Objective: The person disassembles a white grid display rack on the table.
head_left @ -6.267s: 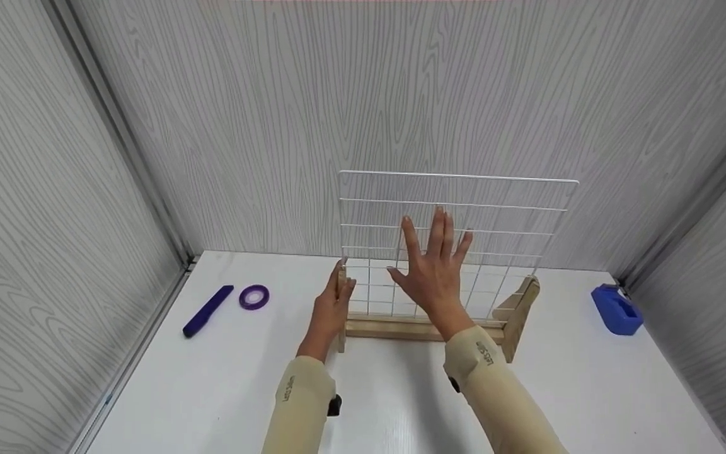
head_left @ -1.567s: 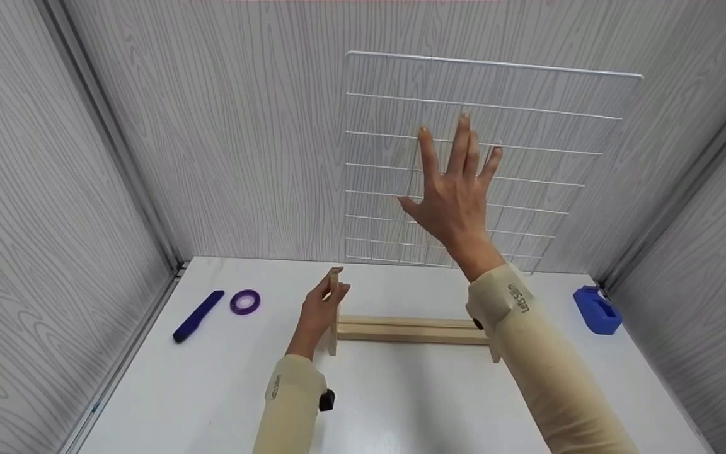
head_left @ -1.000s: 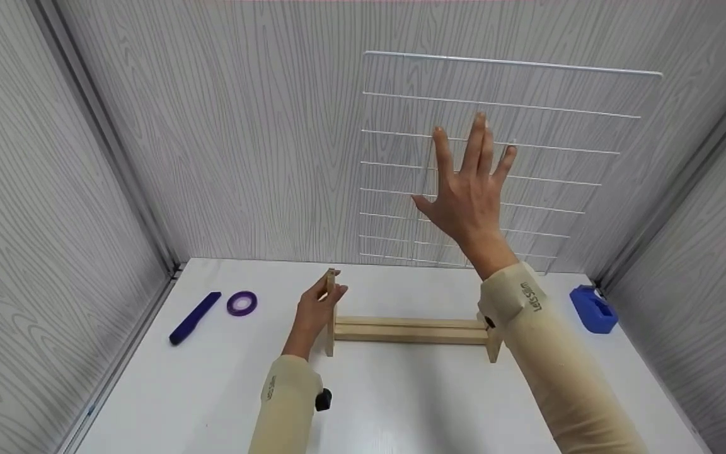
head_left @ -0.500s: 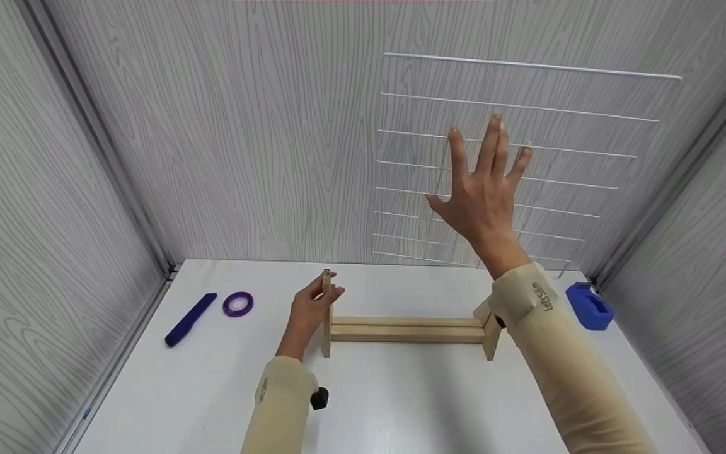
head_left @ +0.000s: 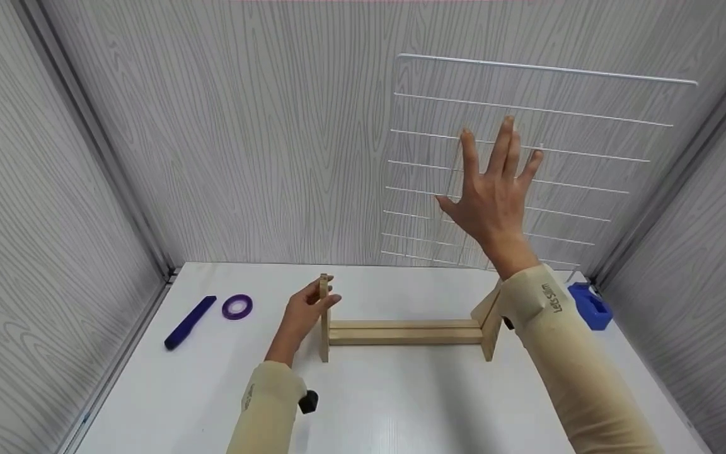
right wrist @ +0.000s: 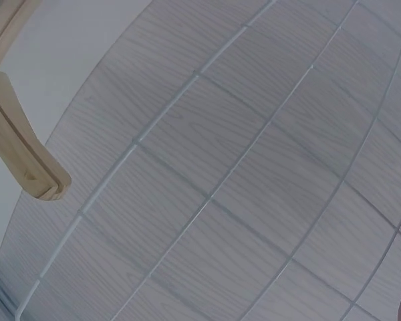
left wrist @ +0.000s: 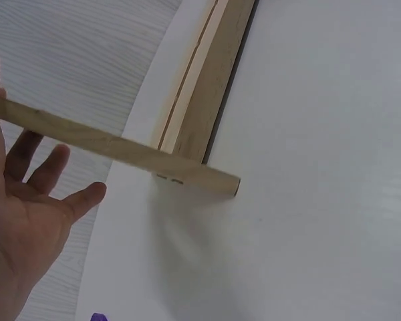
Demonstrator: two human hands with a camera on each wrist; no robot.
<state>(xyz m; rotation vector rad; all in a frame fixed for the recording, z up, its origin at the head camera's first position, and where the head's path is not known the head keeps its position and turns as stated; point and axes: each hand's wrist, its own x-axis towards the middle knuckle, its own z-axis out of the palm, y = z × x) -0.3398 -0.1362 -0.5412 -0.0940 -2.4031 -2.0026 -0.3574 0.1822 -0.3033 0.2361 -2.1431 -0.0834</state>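
Observation:
In the head view my left hand (head_left: pixel 305 309) holds the upper part of the left upright of a pale wooden stand (head_left: pixel 401 335). Its thumb passes in front of that upright and the fingers behind. A grooved bar joins the stand's two uprights. Higher up at the right, my right hand (head_left: pixel 494 202) lies spread over a white wire grid (head_left: pixel 546 68), fingers straight, and bears it in the air. The grid is apart from the stand. Seen from the left wrist, the upright (left wrist: pixel 113 146) crosses the fingers. The right wrist view shows mostly wires.
A dark purple flat bar (head_left: pixel 190 323) and a purple ring (head_left: pixel 229 313) lie on the white table (head_left: pixel 375 397) at the left. The blue tape dispenser (head_left: pixel 592 312) stands at the right, partly behind my sleeve. Wood-patterned walls close in the back and sides.
My right hand has raised the grid from the stand's bar, then shifted it rightward. The left hand stays at the left upright. The scene has moved slightly left in the head view.

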